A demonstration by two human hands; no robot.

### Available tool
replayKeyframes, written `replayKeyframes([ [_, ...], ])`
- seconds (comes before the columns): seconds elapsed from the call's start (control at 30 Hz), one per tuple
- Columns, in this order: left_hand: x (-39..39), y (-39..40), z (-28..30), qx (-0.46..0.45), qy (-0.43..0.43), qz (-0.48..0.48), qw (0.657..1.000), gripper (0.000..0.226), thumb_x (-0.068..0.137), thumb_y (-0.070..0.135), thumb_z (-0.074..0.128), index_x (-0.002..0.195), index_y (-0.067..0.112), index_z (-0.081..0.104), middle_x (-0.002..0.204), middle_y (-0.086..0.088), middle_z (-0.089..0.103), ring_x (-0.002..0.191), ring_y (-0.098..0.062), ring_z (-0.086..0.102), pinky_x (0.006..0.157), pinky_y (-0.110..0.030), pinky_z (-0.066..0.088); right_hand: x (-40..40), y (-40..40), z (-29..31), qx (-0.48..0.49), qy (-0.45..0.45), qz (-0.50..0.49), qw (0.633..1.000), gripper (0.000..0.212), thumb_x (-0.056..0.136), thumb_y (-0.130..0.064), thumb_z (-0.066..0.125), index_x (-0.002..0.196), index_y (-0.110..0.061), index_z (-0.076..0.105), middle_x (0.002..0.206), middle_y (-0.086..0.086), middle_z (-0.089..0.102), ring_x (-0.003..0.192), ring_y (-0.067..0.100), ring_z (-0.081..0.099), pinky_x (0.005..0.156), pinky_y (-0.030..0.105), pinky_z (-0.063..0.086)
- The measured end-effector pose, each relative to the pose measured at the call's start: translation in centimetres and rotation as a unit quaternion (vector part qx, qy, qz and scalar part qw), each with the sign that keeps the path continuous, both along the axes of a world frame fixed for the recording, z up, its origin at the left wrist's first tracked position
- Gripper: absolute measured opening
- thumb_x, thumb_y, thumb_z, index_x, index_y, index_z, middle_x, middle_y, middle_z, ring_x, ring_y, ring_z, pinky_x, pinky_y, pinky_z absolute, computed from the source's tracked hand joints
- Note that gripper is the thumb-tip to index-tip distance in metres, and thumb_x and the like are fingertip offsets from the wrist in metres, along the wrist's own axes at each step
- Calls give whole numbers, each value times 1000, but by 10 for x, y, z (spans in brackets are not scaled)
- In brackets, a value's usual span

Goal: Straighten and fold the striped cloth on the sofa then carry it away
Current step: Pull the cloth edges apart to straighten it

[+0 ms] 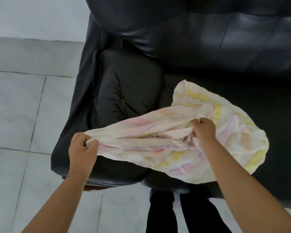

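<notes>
Gripping one end of the striped cloth, the left hand has its fingers curled tight round a bunched corner, just off the front left corner of the black sofa. The right hand pinches a fold near the cloth's middle, fingers bent round the fabric above the sofa's seat. Between the two hands the cloth's upper edge runs fairly taut; beyond the right hand it sags in a crumpled, rounded bulge over the seat, its far tip reaching toward the sofa's backrest. Its lower edge hangs near the sofa's front edge. A padded armrest rises just left of the cloth. Dark seat shows to the right of the cloth. Pale tiled floor spreads left of the sofa and in front of it, where the person's dark-trousered legs stand.
</notes>
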State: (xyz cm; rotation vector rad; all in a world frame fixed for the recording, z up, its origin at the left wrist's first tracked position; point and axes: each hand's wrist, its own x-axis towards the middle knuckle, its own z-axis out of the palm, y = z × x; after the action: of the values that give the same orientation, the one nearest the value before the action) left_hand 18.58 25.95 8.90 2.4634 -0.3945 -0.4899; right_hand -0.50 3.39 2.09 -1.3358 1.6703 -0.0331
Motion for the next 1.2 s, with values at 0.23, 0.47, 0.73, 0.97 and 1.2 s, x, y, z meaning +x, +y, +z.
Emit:
replayKeyframes([
  [0.23,28,19,2,-51,-15,145,988,10,82,1,41,78,-2,50,70,-7,43,74,-23,40,54,-19,31,-5,-52,7,-186,265,568,757,13,89,-17,49,97,-7,51,102,17,56,95,33,58,62,33,35],
  [0.47,13,30,-3,-22,8,41,999,17,67,18,41,59,3,40,62,-2,38,57,-12,38,52,-13,35,9,-16,26,133,-58,241,960,30,93,-5,45,64,-12,50,64,4,56,55,9,59,66,30,52],
  [0.73,10,35,-3,-37,-1,-11,999,29,50,43,30,48,15,36,65,2,43,63,-8,44,56,4,33,30,67,-23,134,-26,157,978,33,93,-9,41,123,-1,50,124,21,57,113,33,54,90,40,49],
  [0.97,8,37,-11,-23,5,-8,1000,27,54,39,35,51,13,38,64,2,43,61,-9,43,56,4,34,-11,74,-60,-48,173,280,943,30,92,-20,40,107,-3,60,109,23,61,98,35,55,72,31,40],
  [1.2,7,36,-15,10,-6,-9,1000,23,73,14,48,54,12,36,66,-5,40,61,-8,41,52,-9,34,4,53,-70,-24,272,405,873,38,93,-23,38,130,-15,42,138,16,37,126,33,37,102,39,35],
])
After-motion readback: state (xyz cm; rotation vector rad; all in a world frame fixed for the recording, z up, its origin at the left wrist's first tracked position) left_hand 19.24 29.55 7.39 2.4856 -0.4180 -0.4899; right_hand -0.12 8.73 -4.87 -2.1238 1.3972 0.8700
